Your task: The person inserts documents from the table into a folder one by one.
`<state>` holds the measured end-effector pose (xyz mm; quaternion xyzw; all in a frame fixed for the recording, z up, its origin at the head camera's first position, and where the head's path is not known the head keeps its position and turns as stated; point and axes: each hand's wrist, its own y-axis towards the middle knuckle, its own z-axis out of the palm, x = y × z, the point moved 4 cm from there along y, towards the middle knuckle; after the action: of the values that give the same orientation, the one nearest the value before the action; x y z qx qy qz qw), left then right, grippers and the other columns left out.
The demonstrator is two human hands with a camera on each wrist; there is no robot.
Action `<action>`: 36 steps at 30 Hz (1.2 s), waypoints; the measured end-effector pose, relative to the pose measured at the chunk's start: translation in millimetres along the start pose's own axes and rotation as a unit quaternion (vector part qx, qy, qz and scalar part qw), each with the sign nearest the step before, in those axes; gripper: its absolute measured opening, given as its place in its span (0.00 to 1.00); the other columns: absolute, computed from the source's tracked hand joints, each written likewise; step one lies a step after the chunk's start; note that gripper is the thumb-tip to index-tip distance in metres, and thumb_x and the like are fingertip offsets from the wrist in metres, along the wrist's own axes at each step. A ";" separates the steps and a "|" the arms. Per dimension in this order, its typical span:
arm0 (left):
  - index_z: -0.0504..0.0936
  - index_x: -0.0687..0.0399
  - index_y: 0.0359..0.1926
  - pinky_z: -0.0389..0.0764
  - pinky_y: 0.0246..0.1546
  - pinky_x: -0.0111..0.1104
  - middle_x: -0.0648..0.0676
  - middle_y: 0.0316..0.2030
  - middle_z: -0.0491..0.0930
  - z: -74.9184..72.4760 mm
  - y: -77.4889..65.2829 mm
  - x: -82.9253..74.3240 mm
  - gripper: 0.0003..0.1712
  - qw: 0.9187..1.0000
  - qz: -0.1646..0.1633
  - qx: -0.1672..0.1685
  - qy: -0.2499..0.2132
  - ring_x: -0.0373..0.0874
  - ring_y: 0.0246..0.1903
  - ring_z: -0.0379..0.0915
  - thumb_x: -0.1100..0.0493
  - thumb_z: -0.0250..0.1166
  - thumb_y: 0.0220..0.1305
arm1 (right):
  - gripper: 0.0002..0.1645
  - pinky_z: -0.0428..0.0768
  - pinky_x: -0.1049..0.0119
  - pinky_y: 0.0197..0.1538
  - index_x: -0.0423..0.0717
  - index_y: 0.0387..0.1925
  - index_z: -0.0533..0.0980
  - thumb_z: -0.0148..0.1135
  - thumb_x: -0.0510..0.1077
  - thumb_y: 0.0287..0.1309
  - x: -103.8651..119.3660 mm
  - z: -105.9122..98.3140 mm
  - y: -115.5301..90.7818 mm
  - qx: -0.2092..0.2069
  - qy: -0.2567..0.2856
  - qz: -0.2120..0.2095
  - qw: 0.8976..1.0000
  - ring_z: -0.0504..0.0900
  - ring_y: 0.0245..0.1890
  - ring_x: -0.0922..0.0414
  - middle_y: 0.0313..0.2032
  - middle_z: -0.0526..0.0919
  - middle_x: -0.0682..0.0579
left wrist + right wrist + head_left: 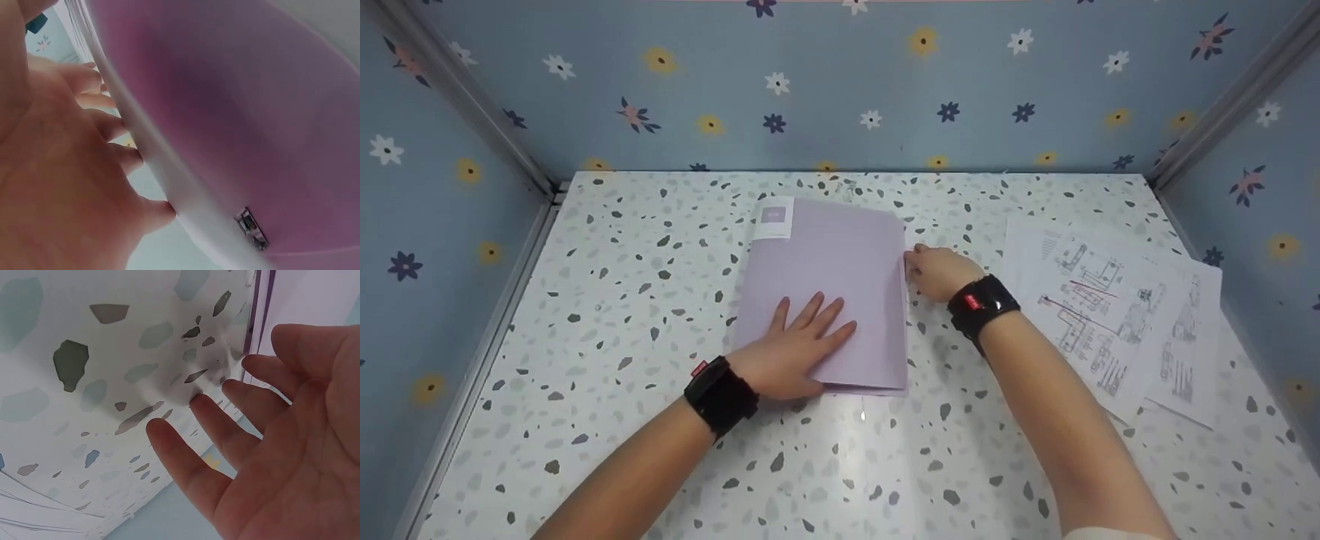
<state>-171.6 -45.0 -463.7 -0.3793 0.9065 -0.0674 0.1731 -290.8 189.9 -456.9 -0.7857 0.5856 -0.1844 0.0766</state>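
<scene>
A light purple folder [840,255] lies closed on the speckled table, a white label [776,217] at its upper left corner. My left hand [795,352] rests on the lower part of its cover with the fingers spread. In the left wrist view the fingertips touch the purple cover [225,112], and a small metal piece [251,228] shows near the lower edge. At the folder's right edge is my right hand [945,271]. Seen from the right wrist, thumb and index finger [270,374] are right at the folder's edge [256,320], the other fingers loosely extended over the table.
Several printed sheets [1095,315] with line drawings lie overlapping on the right, partly behind the right forearm. Flowered blue panels [840,90] wall the table [622,300] at the back and on both sides.
</scene>
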 end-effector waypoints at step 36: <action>0.46 0.41 0.80 0.28 0.67 0.68 0.59 0.79 0.31 12.8 3.4 -26.0 0.41 0.998 0.063 -0.030 0.001 0.61 0.76 0.21 0.59 0.53 0.71 | 0.39 0.67 0.41 0.67 0.53 0.78 0.54 0.54 0.46 0.69 4.6 12.6 -1.5 0.013 -0.054 0.031 0.998 0.55 0.74 0.40 0.77 0.50 0.41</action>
<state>-152.3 -24.0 -469.6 -0.3263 0.9303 -0.0298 0.1647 -283.6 184.8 -467.1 -0.7748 0.6023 -0.1468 0.1241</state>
